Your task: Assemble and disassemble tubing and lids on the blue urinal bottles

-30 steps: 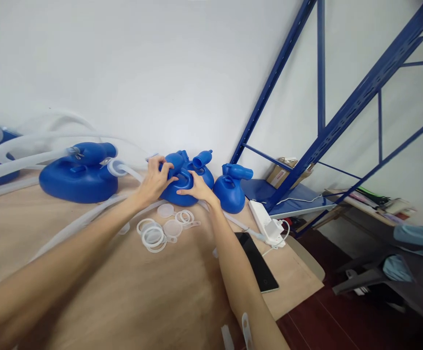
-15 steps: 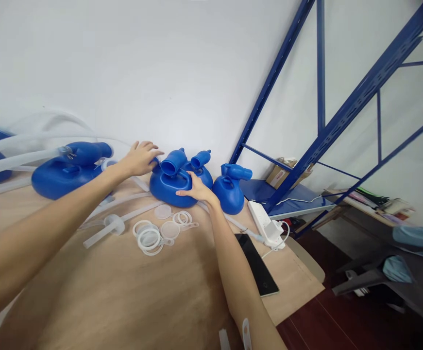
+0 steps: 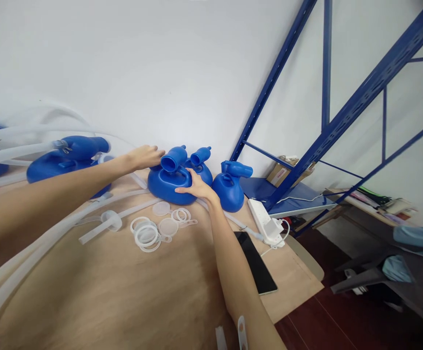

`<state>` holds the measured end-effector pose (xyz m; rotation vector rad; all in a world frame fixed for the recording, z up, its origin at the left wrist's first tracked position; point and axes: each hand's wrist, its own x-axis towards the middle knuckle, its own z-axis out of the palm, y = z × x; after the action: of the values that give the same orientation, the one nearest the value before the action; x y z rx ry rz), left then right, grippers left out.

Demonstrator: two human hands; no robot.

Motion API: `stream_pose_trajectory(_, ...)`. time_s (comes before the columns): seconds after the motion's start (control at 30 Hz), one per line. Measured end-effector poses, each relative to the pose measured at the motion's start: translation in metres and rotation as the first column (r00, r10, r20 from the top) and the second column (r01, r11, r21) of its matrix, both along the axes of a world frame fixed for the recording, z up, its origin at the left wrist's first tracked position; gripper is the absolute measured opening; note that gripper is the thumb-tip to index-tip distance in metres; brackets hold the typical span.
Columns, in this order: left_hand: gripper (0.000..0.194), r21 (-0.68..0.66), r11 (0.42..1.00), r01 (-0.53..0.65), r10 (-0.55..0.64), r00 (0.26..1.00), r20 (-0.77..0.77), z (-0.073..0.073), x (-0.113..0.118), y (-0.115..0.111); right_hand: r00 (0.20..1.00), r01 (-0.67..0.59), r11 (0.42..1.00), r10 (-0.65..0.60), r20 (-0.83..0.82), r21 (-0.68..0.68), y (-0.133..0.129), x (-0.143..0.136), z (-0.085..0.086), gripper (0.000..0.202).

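A blue plastic urinal bottle [image 3: 169, 187] with a wide funnel mouth stands on the table between my hands. My right hand [image 3: 197, 187] grips its right side by the handle, thumb in front and fingers behind. At the left end of the bottle, my left hand [image 3: 147, 157] is closed round its upper part, with the fingertips turned away and hidden. Behind and to the right stand two similar bottles, a rear bottle [image 3: 204, 175] and a right bottle [image 3: 229, 194]. Another bottle [image 3: 83, 146] with a clear hose [image 3: 25, 153] clamped to it lies beyond my left forearm.
Translucent rings and caps [image 3: 147, 236] lie in front of the bottle, beside a short tube with a disc [image 3: 111, 221]. A long hose [image 3: 40, 243] crosses the left of the table. At right are a phone [image 3: 257, 265], a power strip [image 3: 265, 221] and a blue rack [image 3: 280, 73].
My left hand has turned over, its fingers curling from raised to closed, and my forearm has lifted, baring the long hose. My right hand keeps its hold on the bottle.
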<state>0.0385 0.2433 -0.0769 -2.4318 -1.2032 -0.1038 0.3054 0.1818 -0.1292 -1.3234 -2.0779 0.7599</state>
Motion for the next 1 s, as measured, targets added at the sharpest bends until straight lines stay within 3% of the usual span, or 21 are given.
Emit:
stream_pose_trajectory(0.1,0.041,0.058,0.994,-0.088,0.082,0.992,0.096,0.004,-0.001,0.000,1.000,0.005,1.000,-0.005,-0.008,-0.006,-0.002,0.001,0.001,0.109)
stream_pose_trajectory(0.2,0.067,0.086,0.973,-0.214,0.191,0.956,0.221,0.007,-0.012,0.001,1.000,0.013,1.000,-0.013,-0.005,-0.013,-0.003,0.001,0.001,0.110)
stream_pose_trajectory(0.27,0.070,0.042,0.965,-0.259,0.249,0.955,0.164,0.008,-0.025,0.003,1.000,0.007,1.000,-0.007,-0.004,-0.018,-0.002,0.001,0.000,0.113)
stream_pose_trajectory(0.37,0.068,-0.129,0.949,-0.289,0.296,0.954,0.041,0.013,-0.043,0.007,1.000,0.001,1.000,-0.001,-0.014,-0.019,0.000,0.001,-0.003,0.114)
stream_pose_trajectory(0.5,0.072,-0.260,0.934,-0.246,0.261,0.965,0.025,0.018,-0.049,0.012,1.000,0.005,1.000,-0.005,-0.031,0.003,0.003,0.002,-0.007,0.112)
stream_pose_trajectory(1.0,0.060,-0.182,0.964,-0.192,0.202,0.978,0.042,0.001,-0.042,0.029,0.999,0.001,1.000,-0.001,-0.051,0.003,-0.001,0.002,-0.004,0.109)
